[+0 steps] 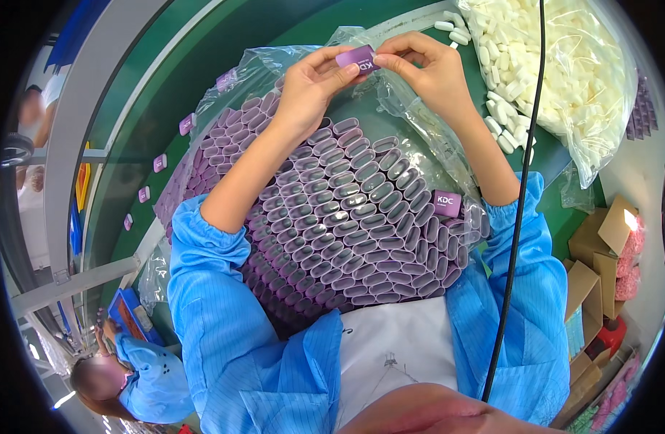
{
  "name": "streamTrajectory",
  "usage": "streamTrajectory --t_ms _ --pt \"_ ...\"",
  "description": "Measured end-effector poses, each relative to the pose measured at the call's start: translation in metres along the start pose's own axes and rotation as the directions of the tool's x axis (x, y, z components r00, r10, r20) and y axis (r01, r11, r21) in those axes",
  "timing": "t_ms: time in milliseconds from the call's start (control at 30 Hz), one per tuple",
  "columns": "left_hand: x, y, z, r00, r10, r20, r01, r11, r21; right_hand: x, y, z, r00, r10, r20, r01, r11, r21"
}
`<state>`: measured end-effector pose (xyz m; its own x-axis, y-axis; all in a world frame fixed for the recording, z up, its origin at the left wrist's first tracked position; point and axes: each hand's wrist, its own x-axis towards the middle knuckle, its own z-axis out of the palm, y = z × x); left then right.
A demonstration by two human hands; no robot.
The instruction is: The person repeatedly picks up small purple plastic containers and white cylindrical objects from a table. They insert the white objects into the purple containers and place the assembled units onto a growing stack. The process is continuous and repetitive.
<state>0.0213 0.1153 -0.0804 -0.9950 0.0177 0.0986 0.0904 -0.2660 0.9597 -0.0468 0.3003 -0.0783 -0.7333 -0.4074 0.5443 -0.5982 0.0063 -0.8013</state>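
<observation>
Currently one unit in work: purple case [355,60], held above the far edge of the stack. Left hand [307,90] fingers pinch its body; right hand [430,76] thumb and forefinger pinch its right end. Judged partway through. Probably done: spaced row of purple pieces [159,163] at left on the green surface [296,29]. Remaining, apparently: most open oval shells [347,199] and bagged white oblong pieces [564,79].

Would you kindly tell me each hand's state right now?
Left hand: closed, holding a small, glossy purple case with white lettering.
Right hand: pinched closed at the case's right end; what it grips is unclear.
</observation>
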Motion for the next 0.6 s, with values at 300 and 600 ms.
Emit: streamTrajectory --t_ms 300,600 --pt "-0.002 0.005 -0.006 0.999 -0.034 0.019 0.033 0.998 0.049 0.001 -0.014 -0.018 0.960 -0.250 0.129 0.272 0.942 -0.197" --pt "-0.002 0.006 -0.002 0.998 -0.015 0.062 0.022 0.994 -0.111 -0.005 0.005 -0.008 0.995 -0.102 0.016 0.100 0.992 0.072"
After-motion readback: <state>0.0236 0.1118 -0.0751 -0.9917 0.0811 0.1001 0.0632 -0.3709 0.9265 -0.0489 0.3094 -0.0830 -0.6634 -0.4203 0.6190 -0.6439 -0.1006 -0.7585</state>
